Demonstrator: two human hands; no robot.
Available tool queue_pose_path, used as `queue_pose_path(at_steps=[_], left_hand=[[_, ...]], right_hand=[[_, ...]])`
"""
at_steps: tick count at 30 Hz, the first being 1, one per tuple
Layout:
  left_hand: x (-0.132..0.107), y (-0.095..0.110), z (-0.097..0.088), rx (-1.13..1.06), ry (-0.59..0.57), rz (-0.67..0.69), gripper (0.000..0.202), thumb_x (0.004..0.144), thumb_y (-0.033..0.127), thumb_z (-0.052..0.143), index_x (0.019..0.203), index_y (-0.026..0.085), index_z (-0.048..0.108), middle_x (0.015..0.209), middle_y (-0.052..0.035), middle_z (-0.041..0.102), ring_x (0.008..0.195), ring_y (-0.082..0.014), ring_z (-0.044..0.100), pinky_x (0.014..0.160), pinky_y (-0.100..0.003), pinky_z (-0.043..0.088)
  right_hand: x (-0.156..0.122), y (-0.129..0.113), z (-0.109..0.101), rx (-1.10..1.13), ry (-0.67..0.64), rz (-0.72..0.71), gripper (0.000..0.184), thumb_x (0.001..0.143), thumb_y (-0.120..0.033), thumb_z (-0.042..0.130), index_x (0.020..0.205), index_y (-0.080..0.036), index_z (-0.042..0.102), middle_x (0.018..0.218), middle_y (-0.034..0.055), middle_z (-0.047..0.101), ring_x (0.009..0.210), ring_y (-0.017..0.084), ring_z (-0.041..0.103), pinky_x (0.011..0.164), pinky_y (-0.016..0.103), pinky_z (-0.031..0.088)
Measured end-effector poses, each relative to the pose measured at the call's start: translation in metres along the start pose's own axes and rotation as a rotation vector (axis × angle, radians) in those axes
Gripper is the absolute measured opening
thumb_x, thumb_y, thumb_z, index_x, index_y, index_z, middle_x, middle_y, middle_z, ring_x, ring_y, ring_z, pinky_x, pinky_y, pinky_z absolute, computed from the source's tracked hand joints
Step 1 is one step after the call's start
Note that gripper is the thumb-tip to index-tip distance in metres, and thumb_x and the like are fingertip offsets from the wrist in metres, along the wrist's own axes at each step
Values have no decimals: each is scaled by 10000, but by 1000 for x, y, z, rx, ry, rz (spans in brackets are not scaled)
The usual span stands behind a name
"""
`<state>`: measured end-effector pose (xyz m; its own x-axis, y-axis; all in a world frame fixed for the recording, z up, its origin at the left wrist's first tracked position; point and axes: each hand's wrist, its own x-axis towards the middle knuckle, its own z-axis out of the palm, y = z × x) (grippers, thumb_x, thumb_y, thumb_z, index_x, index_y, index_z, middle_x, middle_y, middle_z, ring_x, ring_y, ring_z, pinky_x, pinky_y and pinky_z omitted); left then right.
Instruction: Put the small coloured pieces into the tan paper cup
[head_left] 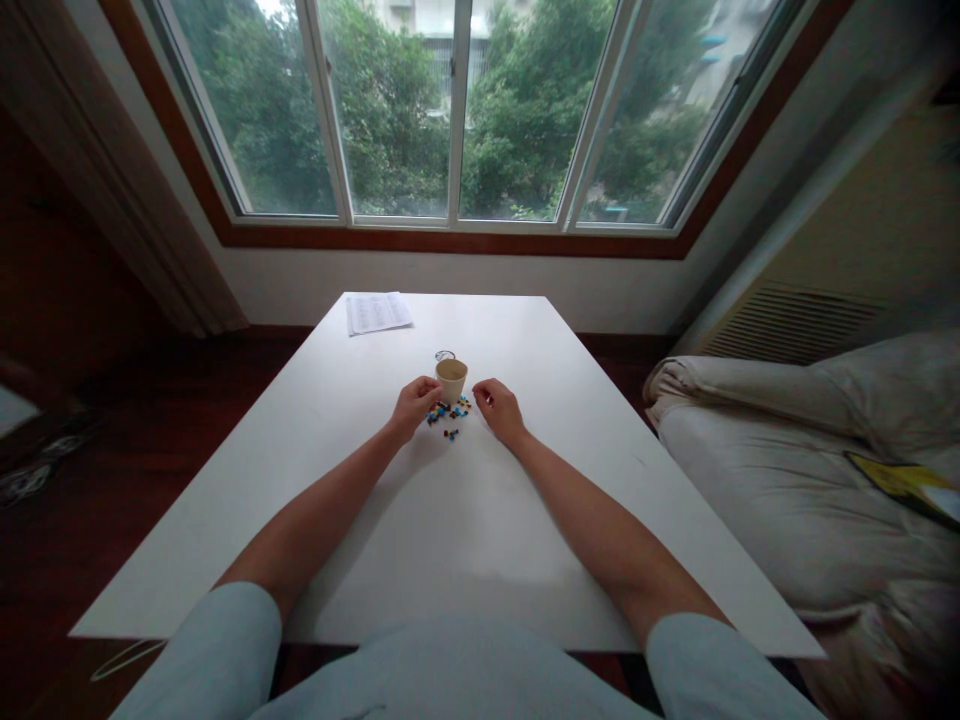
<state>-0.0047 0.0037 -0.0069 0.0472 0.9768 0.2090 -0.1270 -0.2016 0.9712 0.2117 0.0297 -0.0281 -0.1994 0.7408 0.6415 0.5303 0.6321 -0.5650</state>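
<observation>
A beige paper cup (451, 384) stands upright on the white table, its open mouth facing up. Small beads (455, 411) in blue, yellow and dark colours lie loose in front of it, with a few more a little nearer to me. At the cup's left side is my left hand (415, 408), its fingertips pressed together over the edge of the beads. My right hand (501, 411) is to the right of the cup, apart from it, with the fingers curled in. Whatever either hand may be pinching is too small to make out.
Behind the cup lies a thin dark loop (445, 355). Printed papers (378, 312) rest at the far left corner of the white table (495, 540). A covered sofa (735, 480) stands to the right, and a window (457, 120) is beyond the table.
</observation>
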Motion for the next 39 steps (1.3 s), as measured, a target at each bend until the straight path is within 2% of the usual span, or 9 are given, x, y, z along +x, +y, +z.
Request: queue_pose_path(at_steps=[7,12,18,25,28,32,35,39], left_hand=[[2,5,1,-269,86,-115,341,680,366,781,913,169,629,681,37,563,515,-48,496,482,-183,373],[1,13,1,-372,89,-143,408,694,360,765,1031,160,651,883,-24,672,523,-39,518,473,-187,398],[0,28,1,-358,-16,-155,482,778,380,684,1199,153,630,1195,-114,678,568,-55,557,544,-223,478],[1,43,0,-232,-203,-217,563,827,434,653,1313,160,583,1346,-165,593,711,-133,648,694,-305,558],[0,48,1,-237,-212,-224,582,804,410,690,1318,164,577,1329,-164,603,719,-146,660,708,-319,565],[1,47,-1,-281,-113,-184,535,778,330,702,1276,172,588,1209,-117,661,664,-94,626,673,-275,551],[5,36,-7,-260,-22,-172,467,742,275,680,1190,158,626,986,-64,685,582,-54,555,570,-218,489],[9,16,-15,-149,34,-159,384,699,260,643,1061,135,668,772,-22,624,543,-58,499,503,-205,411]], right_hand=[[-1,-1,0,11,1,12,180,922,-277,480,910,-200,642,866,57,633,765,175,547,706,302,469],[-1,-1,-1,14,2,13,175,915,-277,482,899,-199,639,862,54,633,760,172,543,709,300,464],[-1,-2,-1,2,-6,15,173,908,-275,485,896,-195,638,860,55,634,758,171,542,707,300,465],[-1,-5,-3,-3,-9,22,164,904,-282,494,889,-195,633,848,53,634,744,170,540,697,302,469],[-1,-5,-3,-5,-13,17,163,911,-277,492,896,-196,632,850,53,632,750,171,542,701,299,469],[-1,-4,-2,-2,-10,3,169,917,-259,483,912,-196,640,870,56,633,773,174,545,721,303,473],[0,-4,-2,-12,-4,-2,178,919,-252,483,933,-194,650,885,61,636,783,177,549,740,316,485],[1,-11,-6,-36,22,-27,219,940,-256,460,994,-205,666,938,77,648,835,199,571,776,350,508]])
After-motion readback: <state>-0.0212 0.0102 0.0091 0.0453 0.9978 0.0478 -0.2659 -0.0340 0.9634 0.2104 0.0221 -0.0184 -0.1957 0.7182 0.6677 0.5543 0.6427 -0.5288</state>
